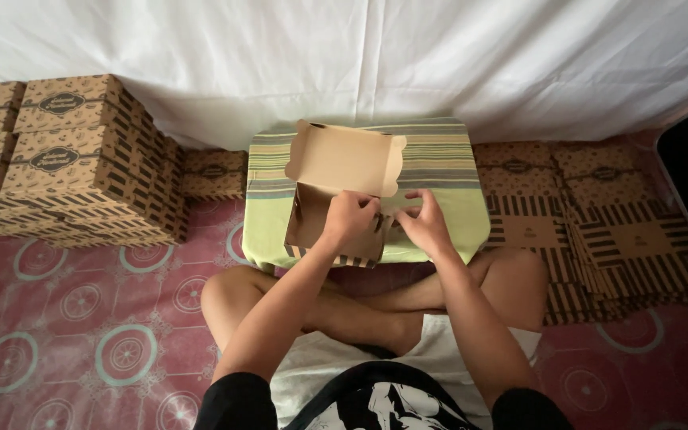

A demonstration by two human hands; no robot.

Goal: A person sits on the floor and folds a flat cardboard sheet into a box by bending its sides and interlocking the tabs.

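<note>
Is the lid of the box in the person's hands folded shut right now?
No: the lid of the cardboard box stands open, tilted away, while the left hand and right hand work at its front edge.

A low table (439,159) draped in a green striped cloth (455,209) carries a half-folded brown carton (342,163), lid up. On the pink patterned floor (81,318), finished boxes (81,151) are stacked at left and flat blanks (599,231) lie piled at right.

Head camera, steeply downward, close.
</note>
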